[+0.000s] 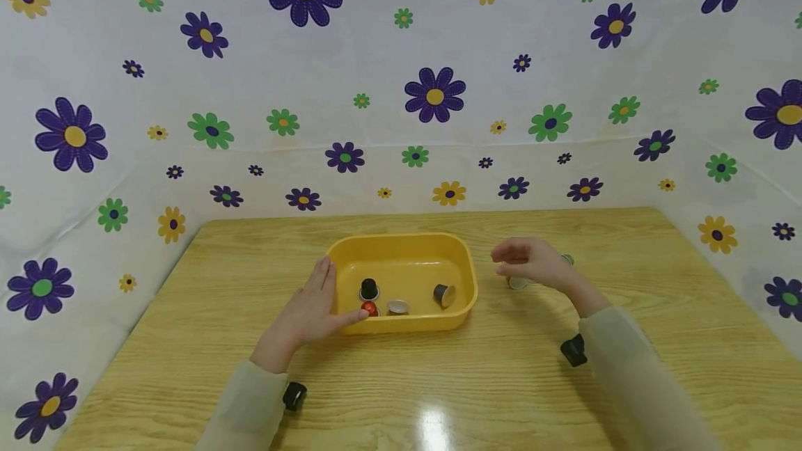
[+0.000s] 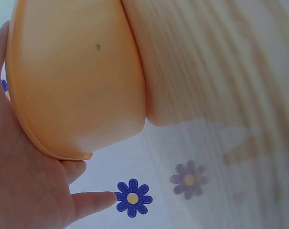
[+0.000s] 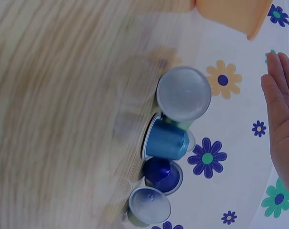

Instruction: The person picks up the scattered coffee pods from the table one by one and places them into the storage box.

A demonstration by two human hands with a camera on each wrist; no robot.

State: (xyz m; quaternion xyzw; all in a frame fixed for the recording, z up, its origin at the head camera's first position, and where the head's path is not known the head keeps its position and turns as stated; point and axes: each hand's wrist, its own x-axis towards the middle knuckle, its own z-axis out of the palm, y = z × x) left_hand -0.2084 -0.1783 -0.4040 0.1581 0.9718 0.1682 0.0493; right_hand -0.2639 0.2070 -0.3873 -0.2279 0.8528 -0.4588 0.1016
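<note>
A yellow tray [image 1: 401, 324] lies on the table with a black coffee capsule [image 1: 369, 287], a red capsule [image 1: 370, 309], a pale-lidded capsule [image 1: 397, 307] and a dark capsule with a tan lid [image 1: 445, 296] inside. My left hand [image 1: 303, 315] rests along the tray's left rim, its fingers straight and its thumb across the front edge. To the tray's right, my right hand [image 1: 537, 263] hovers over more capsules, holding nothing, fingers loosely bent. The right wrist view shows a silver-lidded capsule [image 3: 184, 94], a teal one [image 3: 166, 139], a dark blue one [image 3: 159, 172] and another silver-lidded one [image 3: 150, 206].
The wooden table [image 1: 426, 381] ends at a white flowered cloth [image 1: 376, 75] behind and at both sides. A green capsule [image 1: 567, 259] partly shows behind the right hand. Each wrist wears a black device, the left one [image 1: 294, 396] and the right one [image 1: 573, 351].
</note>
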